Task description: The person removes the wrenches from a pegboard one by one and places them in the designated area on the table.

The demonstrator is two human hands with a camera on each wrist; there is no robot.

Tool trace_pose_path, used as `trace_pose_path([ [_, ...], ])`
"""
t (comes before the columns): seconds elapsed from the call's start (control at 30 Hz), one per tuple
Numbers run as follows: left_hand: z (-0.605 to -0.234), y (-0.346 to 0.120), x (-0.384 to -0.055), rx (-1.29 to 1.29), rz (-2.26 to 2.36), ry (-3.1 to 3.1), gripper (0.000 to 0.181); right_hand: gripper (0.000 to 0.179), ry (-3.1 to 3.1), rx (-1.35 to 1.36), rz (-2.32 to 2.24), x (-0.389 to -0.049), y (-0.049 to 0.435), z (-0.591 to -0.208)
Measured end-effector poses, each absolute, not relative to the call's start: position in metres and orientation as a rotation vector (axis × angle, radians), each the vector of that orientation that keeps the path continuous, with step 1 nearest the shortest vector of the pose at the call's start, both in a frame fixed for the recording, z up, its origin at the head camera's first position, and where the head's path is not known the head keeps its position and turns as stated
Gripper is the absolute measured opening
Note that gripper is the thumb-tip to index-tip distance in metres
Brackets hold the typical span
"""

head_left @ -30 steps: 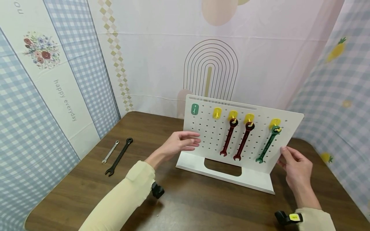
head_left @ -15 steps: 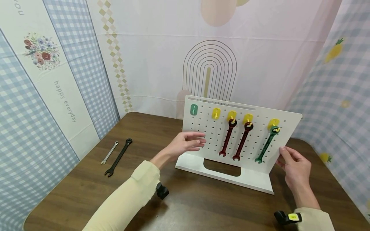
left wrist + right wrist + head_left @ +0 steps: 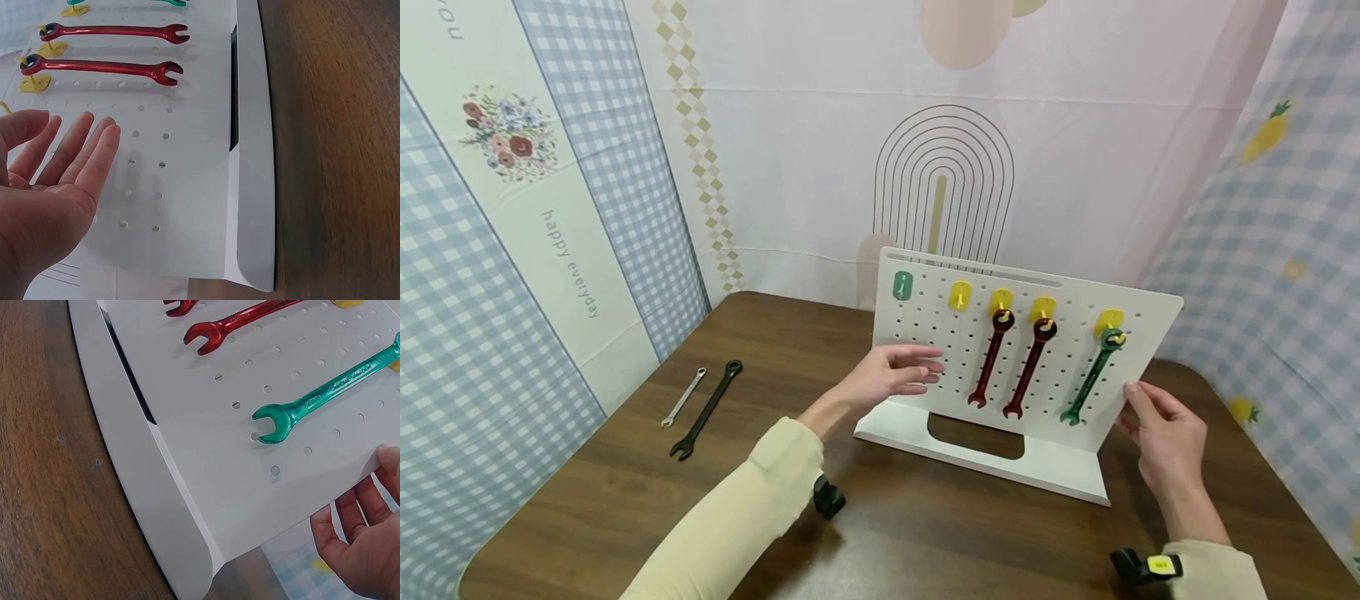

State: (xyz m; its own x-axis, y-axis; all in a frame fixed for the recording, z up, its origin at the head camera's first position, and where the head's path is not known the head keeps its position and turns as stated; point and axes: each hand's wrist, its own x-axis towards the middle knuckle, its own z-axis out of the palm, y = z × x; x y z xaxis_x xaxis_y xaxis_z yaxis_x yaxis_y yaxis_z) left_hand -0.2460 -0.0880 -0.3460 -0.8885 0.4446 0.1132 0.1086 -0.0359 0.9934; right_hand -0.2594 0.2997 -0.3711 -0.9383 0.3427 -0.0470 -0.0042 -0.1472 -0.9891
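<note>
A white pegboard stands tilted back on the table. Two red wrenches and a green wrench hang from its yellow hooks, ring ends up. My left hand is in front of the board's lower left part, fingers loosely extended, nothing in it. In the left wrist view its palm faces up, fingertips short of the nearer red wrench. My right hand grips the board's right edge, thumb at the front and fingers behind, as the right wrist view also shows near the green wrench.
On the wooden table, a small silver wrench and a longer black wrench lie at the left. A yellow hook and a green hook on the board bear no tool. Printed cloth hangs behind.
My left hand has slid a little to the right in front of the board. The right hand keeps its grip on the edge, and the wrenches hang as before.
</note>
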Motion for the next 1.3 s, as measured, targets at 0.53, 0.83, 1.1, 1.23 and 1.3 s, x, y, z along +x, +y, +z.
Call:
trace_pose_path([
  [0.53, -0.343, -0.072, -0.247, 0.636, 2.013, 1.986, 0.039, 0.058, -1.911, -0.398, 2.174, -0.259, 0.301, -0.371],
  [0.83, -0.343, -0.062, -0.248, 0.630, 2.012, 2.006, 0.040, 0.054, -1.887, -0.382, 2.175, -0.259, 0.300, -0.371],
  [1.1, -0.343, -0.056, -0.251, 0.626, 2.017, 1.991, 0.041, 0.049, -1.868, -0.376, 2.178, -0.259, 0.299, -0.372],
  [1.23, -0.343, -0.052, -0.252, 0.637, 2.020, 1.983, 0.041, 0.050, -1.876, -0.394, 2.170, -0.259, 0.299, -0.372],
  [1.3, -0.343, -0.051, -0.253, 0.653, 2.016, 1.985, 0.042, 0.050, -1.881, -0.401, 2.158, -0.259, 0.298, -0.372],
])
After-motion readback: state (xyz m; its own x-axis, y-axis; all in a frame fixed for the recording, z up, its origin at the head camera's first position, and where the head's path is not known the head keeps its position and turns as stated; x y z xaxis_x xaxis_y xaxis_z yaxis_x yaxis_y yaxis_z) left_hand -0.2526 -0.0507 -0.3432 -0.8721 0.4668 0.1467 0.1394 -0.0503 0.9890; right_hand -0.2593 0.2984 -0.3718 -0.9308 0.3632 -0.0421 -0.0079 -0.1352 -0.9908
